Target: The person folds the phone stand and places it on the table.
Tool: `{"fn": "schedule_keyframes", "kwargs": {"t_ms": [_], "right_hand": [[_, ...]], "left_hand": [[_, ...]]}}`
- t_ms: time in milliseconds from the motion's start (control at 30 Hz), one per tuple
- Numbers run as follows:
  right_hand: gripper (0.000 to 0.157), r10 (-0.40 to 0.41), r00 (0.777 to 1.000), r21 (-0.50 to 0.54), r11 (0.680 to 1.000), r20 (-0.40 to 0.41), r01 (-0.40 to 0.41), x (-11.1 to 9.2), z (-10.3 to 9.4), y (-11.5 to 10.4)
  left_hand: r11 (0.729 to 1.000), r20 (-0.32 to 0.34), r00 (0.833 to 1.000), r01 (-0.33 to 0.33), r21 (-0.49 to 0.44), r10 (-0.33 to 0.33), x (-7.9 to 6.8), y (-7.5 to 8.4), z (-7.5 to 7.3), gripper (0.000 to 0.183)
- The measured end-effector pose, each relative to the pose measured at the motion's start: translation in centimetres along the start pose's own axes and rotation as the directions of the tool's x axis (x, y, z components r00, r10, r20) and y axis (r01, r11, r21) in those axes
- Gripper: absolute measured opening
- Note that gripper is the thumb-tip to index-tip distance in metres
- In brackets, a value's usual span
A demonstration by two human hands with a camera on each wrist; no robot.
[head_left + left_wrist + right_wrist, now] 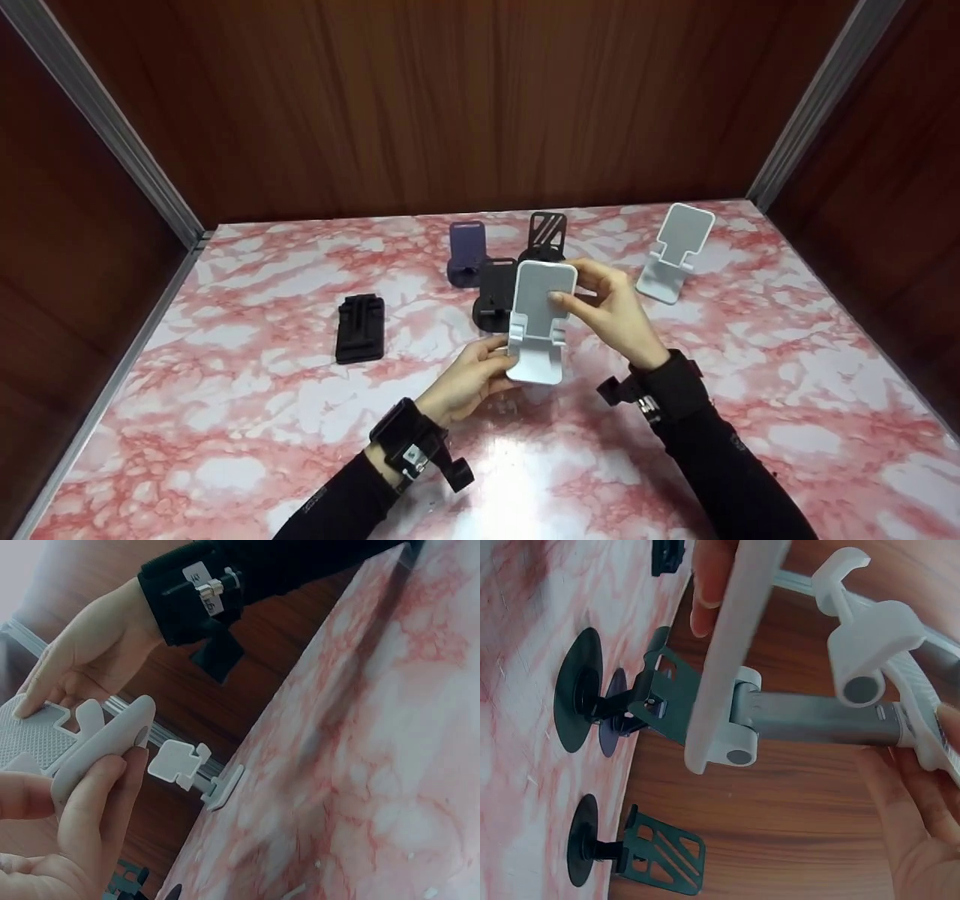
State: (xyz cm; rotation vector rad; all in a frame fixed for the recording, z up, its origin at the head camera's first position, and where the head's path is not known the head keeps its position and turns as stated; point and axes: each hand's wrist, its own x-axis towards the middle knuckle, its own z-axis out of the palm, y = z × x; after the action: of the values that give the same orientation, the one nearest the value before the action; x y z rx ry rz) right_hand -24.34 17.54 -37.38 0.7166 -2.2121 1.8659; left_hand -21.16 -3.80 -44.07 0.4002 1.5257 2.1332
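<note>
Both hands hold a white phone stand (pixel 541 300) with a grey pad, lifted above the marbled table. My left hand (pixel 472 375) grips its base at the lower left, fingers curled round the edge in the left wrist view. With thumb on the pad and fingers behind, my right hand (pixel 619 311) pinches the stand's upper plate. A grey metal arm (pixel 817 718) between base and plate shows in the right wrist view. Just behind the held stand are a black phone stand (pixel 496 285), a purple one (pixel 468 246) and a black slotted one (pixel 547 231).
Another white phone stand (pixel 676 251) is upright at the back right of the table (pixel 247 420). A folded black stand (pixel 361 328) lies flat on the left. Brown wood-look panels (pixel 480 105) with metal corner rails enclose the back and sides.
</note>
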Motion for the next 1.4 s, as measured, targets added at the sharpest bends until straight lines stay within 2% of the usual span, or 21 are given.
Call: {"fn": "schedule_keyframes", "kwargs": {"t_ms": [167,367,667,967,1100,1200,1300,1400], "right_hand": [[0.047,0.063,0.995,0.026,0.998,0.072,-0.065,-0.1,-0.2,0.3],[0.042,0.086,0.994,0.03,0.996,0.066,-0.088,0.0,-0.3,0.3],[0.038,0.019,1.0,-0.008,1.0,0.018,-0.019,-0.1,-0.1,0.5],[0.028,-0.1,0.992,-0.145,0.986,-0.079,0.088,0.0,0.2,0.8],[0.025,-0.178,0.981,-0.217,0.963,-0.078,0.158,-0.1,0.4,0.9],[0.022,-0.251,0.967,-0.266,0.936,-0.045,0.231,-0.1,0.8,1.1],[0.022,-0.326,0.945,-0.32,0.893,0.026,0.317,-0.2,1.3,1.2],[0.026,-0.381,0.919,-0.382,0.839,0.097,0.388,-0.3,1.7,1.4]], "left_hand": [[1.0,0.006,1.0,-0.004,-0.014,0.004,-0.3,0.3,0.2,0.048],[1.0,0.003,1.0,-0.004,-0.015,0.004,-0.4,0.6,0.4,0.048],[1.0,0.007,1.0,-0.016,-0.001,0.016,-0.3,0.4,0.4,0.049],[1.0,0.01,1.0,-0.028,0.012,0.028,-0.4,0.5,0.8,0.049],[1.0,-0.007,1.0,-0.023,-0.006,0.023,-0.5,0.7,0.8,0.051],[0.999,-0.041,0.999,-0.014,-0.041,0.013,-0.5,0.9,0.8,0.051],[0.998,-0.089,0.996,-0.011,-0.069,0.005,-0.5,1.2,0.7,0.051],[0.997,-0.104,0.994,-0.022,-0.074,0.014,-0.4,1.4,0.6,0.05]]}}
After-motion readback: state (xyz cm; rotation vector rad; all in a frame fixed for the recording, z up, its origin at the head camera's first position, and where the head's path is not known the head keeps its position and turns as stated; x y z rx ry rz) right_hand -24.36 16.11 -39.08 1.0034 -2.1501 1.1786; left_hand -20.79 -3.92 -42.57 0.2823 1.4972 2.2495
